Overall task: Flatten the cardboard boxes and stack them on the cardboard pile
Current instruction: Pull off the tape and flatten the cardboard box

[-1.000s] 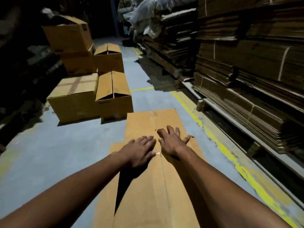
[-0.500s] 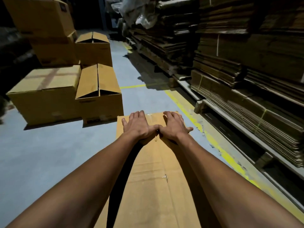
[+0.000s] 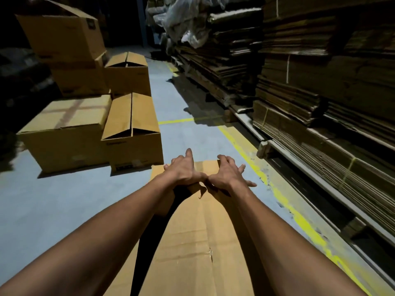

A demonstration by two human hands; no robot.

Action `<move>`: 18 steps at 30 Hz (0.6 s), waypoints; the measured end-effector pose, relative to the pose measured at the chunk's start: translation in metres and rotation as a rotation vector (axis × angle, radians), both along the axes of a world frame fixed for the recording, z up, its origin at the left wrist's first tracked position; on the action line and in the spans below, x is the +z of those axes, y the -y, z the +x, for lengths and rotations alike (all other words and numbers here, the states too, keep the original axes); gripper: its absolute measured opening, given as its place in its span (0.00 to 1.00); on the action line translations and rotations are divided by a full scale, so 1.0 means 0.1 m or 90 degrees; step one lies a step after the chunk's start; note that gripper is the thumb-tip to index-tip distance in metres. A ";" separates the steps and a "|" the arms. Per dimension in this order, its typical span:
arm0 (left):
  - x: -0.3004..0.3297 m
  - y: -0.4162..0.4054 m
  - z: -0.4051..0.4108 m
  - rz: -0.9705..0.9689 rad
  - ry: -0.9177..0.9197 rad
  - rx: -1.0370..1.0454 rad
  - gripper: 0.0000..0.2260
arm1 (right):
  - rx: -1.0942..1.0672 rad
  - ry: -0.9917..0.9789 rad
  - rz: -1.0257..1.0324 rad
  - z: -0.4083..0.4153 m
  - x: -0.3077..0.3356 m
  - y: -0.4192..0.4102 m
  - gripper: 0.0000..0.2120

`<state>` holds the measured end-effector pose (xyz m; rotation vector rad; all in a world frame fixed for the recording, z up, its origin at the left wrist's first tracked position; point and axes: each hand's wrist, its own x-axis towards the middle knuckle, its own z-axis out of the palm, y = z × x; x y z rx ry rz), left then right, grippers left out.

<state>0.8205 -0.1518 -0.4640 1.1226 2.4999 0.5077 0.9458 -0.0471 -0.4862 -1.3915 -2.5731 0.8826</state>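
1. I am watching a flattened cardboard box [image 3: 192,231] lying on the grey floor [image 3: 64,199], running lengthwise away from me, with its far end under both hands.
2. The left hand [image 3: 181,169] is resting on the far left part of the sheet, fingers straight and close together, their tips reaching past the far edge.
3. The right hand [image 3: 227,173] is lying on the far right corner, fingers spread apart and slightly bent; I cannot tell whether the tips are hooking over the edge.
4. The heels of the two hands are almost touching above the sheet's centre seam.
5. Upright boxes [image 3: 132,133] are standing to the left, and cardboard piles [image 3: 320,124] are filling the racks on the right, beyond a yellow line [image 3: 299,218].
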 end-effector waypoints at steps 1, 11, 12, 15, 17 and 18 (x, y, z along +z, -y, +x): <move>0.02 0.01 -0.01 0.006 0.016 -0.003 0.53 | 0.004 -0.001 0.005 -0.01 -0.02 -0.01 0.48; -0.11 0.16 0.01 0.092 0.017 -0.003 0.55 | 0.106 -0.189 0.220 -0.16 -0.28 0.00 0.31; -0.12 0.18 0.01 0.100 0.019 -0.005 0.56 | 0.118 -0.216 0.211 -0.20 -0.28 -0.01 0.26; -0.19 0.22 0.02 0.130 0.020 -0.004 0.57 | 0.106 -0.244 0.235 -0.33 -0.28 -0.05 0.11; -0.24 0.23 0.02 0.142 0.020 -0.004 0.57 | 0.089 -0.244 0.261 -0.41 -0.29 -0.09 0.06; -0.25 0.23 0.01 0.144 0.020 -0.004 0.58 | 0.084 -0.249 0.269 -0.46 -0.29 -0.11 0.06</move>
